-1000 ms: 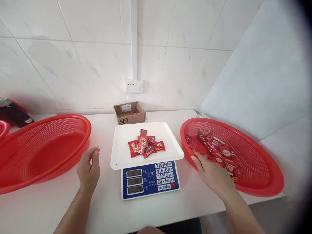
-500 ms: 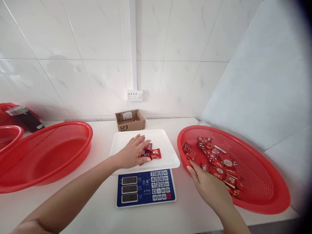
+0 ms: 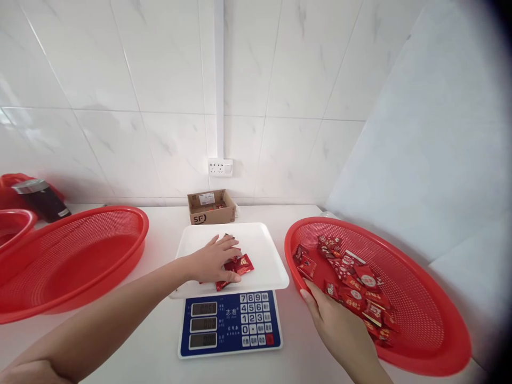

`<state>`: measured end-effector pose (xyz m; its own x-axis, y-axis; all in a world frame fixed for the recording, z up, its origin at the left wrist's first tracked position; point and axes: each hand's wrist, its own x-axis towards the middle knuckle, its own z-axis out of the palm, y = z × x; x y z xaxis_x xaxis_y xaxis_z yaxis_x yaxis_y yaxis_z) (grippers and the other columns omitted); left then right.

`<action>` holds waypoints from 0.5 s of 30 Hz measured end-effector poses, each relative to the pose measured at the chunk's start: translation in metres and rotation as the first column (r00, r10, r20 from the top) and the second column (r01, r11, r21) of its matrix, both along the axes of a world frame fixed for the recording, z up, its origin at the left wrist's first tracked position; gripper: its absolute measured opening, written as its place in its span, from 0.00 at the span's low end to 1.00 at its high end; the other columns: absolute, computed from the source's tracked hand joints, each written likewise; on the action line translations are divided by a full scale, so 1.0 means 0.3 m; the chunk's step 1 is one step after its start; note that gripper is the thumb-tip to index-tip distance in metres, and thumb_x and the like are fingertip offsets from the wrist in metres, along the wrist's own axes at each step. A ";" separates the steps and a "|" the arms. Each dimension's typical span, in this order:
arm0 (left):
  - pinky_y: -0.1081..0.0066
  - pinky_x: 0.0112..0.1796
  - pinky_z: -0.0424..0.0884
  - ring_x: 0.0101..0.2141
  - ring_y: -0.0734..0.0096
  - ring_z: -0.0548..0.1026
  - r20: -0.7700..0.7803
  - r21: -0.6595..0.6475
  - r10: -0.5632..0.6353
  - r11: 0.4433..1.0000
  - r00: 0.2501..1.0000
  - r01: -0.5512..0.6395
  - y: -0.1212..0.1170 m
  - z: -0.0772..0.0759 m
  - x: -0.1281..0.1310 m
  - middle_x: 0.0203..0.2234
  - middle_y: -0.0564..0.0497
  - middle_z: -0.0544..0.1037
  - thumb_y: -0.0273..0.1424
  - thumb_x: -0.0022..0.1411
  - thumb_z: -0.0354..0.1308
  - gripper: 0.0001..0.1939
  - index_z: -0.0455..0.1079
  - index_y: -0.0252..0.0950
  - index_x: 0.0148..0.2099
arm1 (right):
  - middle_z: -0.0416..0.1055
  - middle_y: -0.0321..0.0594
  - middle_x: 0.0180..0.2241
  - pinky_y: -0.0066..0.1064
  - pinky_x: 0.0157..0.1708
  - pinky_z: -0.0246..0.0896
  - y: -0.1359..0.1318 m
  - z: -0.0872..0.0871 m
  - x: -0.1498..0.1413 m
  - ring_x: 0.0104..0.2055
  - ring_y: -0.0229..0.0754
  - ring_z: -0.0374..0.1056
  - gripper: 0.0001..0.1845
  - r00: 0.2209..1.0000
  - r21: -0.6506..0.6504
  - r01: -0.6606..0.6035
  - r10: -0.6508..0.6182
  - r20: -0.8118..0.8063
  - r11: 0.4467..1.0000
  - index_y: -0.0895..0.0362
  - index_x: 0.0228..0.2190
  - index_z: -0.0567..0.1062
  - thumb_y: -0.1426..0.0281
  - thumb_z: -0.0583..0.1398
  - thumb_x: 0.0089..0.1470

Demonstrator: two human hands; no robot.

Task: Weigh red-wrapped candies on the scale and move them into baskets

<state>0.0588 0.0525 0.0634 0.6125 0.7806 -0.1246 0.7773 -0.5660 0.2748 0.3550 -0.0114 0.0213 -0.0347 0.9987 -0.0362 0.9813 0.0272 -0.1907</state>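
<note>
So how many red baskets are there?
3. A large basket sits left of the scale, a second basket right of it holds red packets, a third basket shows partly at the far-left edge. More may be hidden.

- white tabletop [image 3: 136,352], running up to the tiled wall
- digital price scale [image 3: 230,325] at the front, centred
- wide red mesh basket [image 3: 76,272] left of the scale
- matching red mesh tray-basket [image 3: 424,314] right of it
- SF cardboard box [image 3: 210,215] against the wall
- smaller red basket [image 3: 14,226], cut off at far left
</note>
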 end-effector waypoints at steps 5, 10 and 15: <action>0.43 0.59 0.38 0.64 0.45 0.34 -0.071 -0.155 0.021 0.987 0.997 -0.032 0.009 -0.007 -0.060 0.67 0.44 0.35 0.61 0.47 0.53 0.52 0.37 0.48 0.67 | 0.76 0.45 0.44 0.41 0.37 0.67 0.002 -0.003 0.000 0.43 0.51 0.73 0.30 1.000 -0.019 0.016 -0.016 -0.005 1.000 0.54 0.55 0.67 0.58 0.38 0.62; 0.51 0.57 0.52 0.62 0.49 0.52 0.025 0.057 0.113 0.992 0.993 -0.114 -0.006 -0.056 -0.049 0.64 0.45 0.54 0.58 0.52 0.51 0.42 0.49 0.48 0.65 | 0.76 0.47 0.43 0.41 0.36 0.67 -0.003 0.007 -0.009 0.43 0.52 0.73 0.31 1.000 -0.038 0.021 -0.021 -0.007 0.999 0.55 0.55 0.67 0.58 0.37 0.62; 0.57 0.42 0.68 0.46 0.52 0.71 0.077 0.147 0.228 0.960 0.971 -0.237 0.002 -0.092 -0.037 0.53 0.41 0.66 0.55 0.56 0.49 0.34 0.59 0.41 0.59 | 0.75 0.45 0.46 0.41 0.37 0.67 -0.004 0.007 -0.015 0.44 0.52 0.73 0.30 0.999 -0.016 0.031 -0.032 -0.020 0.999 0.54 0.54 0.68 0.58 0.38 0.62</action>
<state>0.0478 0.0530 0.0358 0.4147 0.9091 0.0391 0.8775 -0.4109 0.2474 0.3504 -0.0126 0.0234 -0.0042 0.9986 -0.0519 0.9775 -0.0069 -0.2106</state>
